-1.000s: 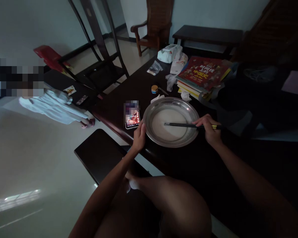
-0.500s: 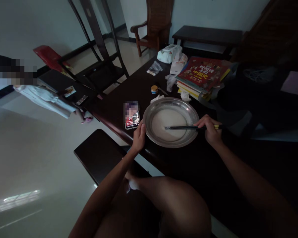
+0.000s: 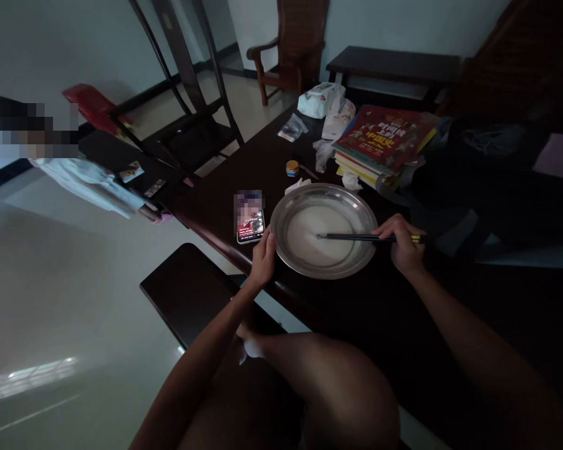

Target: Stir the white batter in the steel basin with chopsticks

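Fingers, right: closed around the upper end of a pair of dark chopsticks with yellow-banded tops; the right hand sits just past the right rim of the dish.
Fingers, left: curled narrowly over the near-left rim of the round shallow stainless-steel dish; the left hand touches that rim at the table's edge.
Chopsticks: lie nearly level across the right half of the dish, tips resting near the middle of the pale white liquid that covers the flat bottom.
Dish: stands on the dark wooden table, close to its near edge, between the two hands.
Phone: a smartphone with a lit screen lies flat just left of the dish, beside the left hand, not touching it.
Small jar: a little round jar with an orange lid stands behind the dish, near a crumpled white tissue.
Books: a stack of books with a red cover on top lies behind and to the right of the dish, well apart from the hands.
Bags: white plastic bags sit at the far end of the table.
Bench: a dark bench stands below the table's edge, under the left forearm.
Other person: someone in pale clothing is on the left, away from the table.
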`<state>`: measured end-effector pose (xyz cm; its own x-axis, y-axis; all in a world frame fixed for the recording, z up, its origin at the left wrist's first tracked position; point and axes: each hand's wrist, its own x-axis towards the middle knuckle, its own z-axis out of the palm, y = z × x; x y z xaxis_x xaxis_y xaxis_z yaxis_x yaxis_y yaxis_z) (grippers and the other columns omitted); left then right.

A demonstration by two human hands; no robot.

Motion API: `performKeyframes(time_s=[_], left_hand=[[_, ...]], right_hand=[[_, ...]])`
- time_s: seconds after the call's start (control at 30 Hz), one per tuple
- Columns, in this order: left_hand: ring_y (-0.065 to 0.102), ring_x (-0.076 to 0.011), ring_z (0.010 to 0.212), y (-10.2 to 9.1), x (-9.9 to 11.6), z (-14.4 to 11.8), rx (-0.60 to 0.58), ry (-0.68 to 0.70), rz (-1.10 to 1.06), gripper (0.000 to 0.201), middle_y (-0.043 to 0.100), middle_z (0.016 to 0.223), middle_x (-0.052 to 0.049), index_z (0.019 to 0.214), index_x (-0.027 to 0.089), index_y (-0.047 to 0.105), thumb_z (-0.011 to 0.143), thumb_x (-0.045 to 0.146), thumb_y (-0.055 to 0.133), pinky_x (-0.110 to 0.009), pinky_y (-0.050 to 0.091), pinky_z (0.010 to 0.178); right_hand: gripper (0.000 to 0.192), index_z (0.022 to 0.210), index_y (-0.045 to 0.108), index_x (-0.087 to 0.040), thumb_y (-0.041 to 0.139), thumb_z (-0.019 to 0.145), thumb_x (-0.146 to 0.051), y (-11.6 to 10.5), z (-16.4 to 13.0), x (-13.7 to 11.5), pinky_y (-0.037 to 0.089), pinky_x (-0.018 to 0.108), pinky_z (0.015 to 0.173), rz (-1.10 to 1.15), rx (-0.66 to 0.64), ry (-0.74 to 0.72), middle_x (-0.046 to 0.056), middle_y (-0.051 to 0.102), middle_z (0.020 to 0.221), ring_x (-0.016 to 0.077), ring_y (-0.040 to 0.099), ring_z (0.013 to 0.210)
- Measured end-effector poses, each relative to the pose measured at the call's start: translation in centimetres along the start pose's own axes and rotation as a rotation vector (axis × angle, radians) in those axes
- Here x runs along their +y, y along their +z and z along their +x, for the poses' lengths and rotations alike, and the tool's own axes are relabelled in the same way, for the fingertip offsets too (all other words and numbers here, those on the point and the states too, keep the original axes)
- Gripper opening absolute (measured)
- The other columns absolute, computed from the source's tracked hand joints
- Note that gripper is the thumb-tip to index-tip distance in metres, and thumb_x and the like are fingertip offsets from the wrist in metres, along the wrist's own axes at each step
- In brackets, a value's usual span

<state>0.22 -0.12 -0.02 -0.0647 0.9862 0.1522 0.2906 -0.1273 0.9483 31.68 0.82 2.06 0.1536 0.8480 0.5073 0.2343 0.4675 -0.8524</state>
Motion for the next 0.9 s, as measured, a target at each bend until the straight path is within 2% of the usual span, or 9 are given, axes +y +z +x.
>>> performKeyframes(time_s=[0.13,0.2,0.27,0.33,0.47,0.6,0.67,0.77,0.9], left_hand=[[0.058,-0.0302,0.137,0.04,0.04,0.04,-0.003,0.012,0.002,0.072,0.067,0.141,-0.013,0.137,0.016,0.063,0.098,0.071,0.038,-0.046,0.042,0.12],[0.059,-0.0303,0.136,0.01,0.01,0.05,-0.001,0.009,0.003,0.073,0.067,0.141,-0.013,0.138,0.016,0.062,0.097,0.072,0.038,-0.046,0.041,0.12],[0.06,-0.0306,0.135,-0.03,-0.06,0.04,0.001,0.003,0.003,0.074,0.067,0.14,-0.014,0.138,0.015,0.062,0.097,0.073,0.038,-0.046,0.042,0.119],[0.06,-0.0305,0.134,-0.07,-0.12,0.0,0.002,0.002,0.002,0.074,0.068,0.14,-0.013,0.137,0.016,0.063,0.097,0.073,0.039,-0.046,0.043,0.118],[0.059,-0.0293,0.135,-0.11,-0.14,-0.08,0.01,-0.011,-0.003,0.071,0.069,0.139,-0.011,0.137,0.018,0.063,0.097,0.071,0.039,-0.045,0.042,0.119],[0.059,-0.0298,0.135,-0.11,-0.08,-0.06,0.006,-0.002,-0.005,0.072,0.068,0.139,-0.012,0.136,0.016,0.063,0.097,0.072,0.04,-0.045,0.043,0.118],[0.06,-0.0303,0.135,-0.07,-0.05,-0.02,0.001,0.001,-0.006,0.073,0.068,0.139,-0.013,0.136,0.016,0.063,0.097,0.073,0.039,-0.045,0.043,0.118],[0.059,-0.0308,0.135,-0.02,-0.01,0.01,0.01,0.0,-0.004,0.074,0.067,0.141,-0.013,0.137,0.016,0.063,0.096,0.073,0.039,-0.046,0.042,0.119],[0.06,-0.03,0.134,-0.07,-0.04,-0.03,0.001,-0.003,-0.001,0.073,0.068,0.14,-0.012,0.139,0.017,0.062,0.097,0.073,0.039,-0.045,0.043,0.118]], right_hand=[[0.046,0.061,0.07,-0.028,0.055,0.097,-0.054,0.06,0.02,0.01,0.048,0.044,0.078,-0.03,-0.088,-0.002,0.001,0.075,0.068,0.0225,0.064,0.075],[0.045,0.062,0.07,-0.029,0.055,0.096,-0.054,0.07,0.03,0.0,0.048,0.044,0.08,-0.051,-0.056,-0.006,0.001,0.075,0.069,0.0227,0.065,0.077],[0.048,0.059,0.068,-0.028,0.054,0.097,-0.054,0.06,0.04,0.01,0.047,0.043,0.078,-0.024,0.01,-0.013,0.001,0.074,0.066,0.0217,0.063,0.072],[0.051,0.056,0.066,-0.027,0.053,0.097,-0.054,0.04,0.02,-0.01,0.047,0.043,0.075,0.01,0.024,-0.013,0.001,0.072,0.063,0.0206,0.061,0.067],[0.046,0.062,0.07,-0.028,0.055,0.095,-0.057,0.05,-0.07,-0.1,0.049,0.044,0.08,-0.049,-0.085,0.012,0.001,0.075,0.07,0.0225,0.065,0.075],[0.05,0.058,0.067,-0.027,0.053,0.097,-0.056,0.1,-0.11,-0.14,0.048,0.044,0.078,-0.043,0.033,0.017,0.001,0.073,0.066,0.0215,0.063,0.071],[0.051,0.056,0.066,-0.027,0.053,0.097,-0.055,0.15,-0.13,-0.18,0.048,0.043,0.075,-0.008,0.013,0.012,0.001,0.072,0.064,0.0209,0.062,0.068],[0.045,0.062,0.07,-0.028,0.055,0.096,-0.054,0.19,-0.13,-0.22,0.049,0.043,0.077,-0.036,-0.08,0.01,0.001,0.075,0.07,0.022,0.065,0.075],[0.048,0.059,0.067,-0.028,0.053,0.097,-0.054,0.11,-0.1,-0.12,0.049,0.044,0.077,-0.04,0.009,-0.002,0.001,0.074,0.067,0.0218,0.063,0.071]])
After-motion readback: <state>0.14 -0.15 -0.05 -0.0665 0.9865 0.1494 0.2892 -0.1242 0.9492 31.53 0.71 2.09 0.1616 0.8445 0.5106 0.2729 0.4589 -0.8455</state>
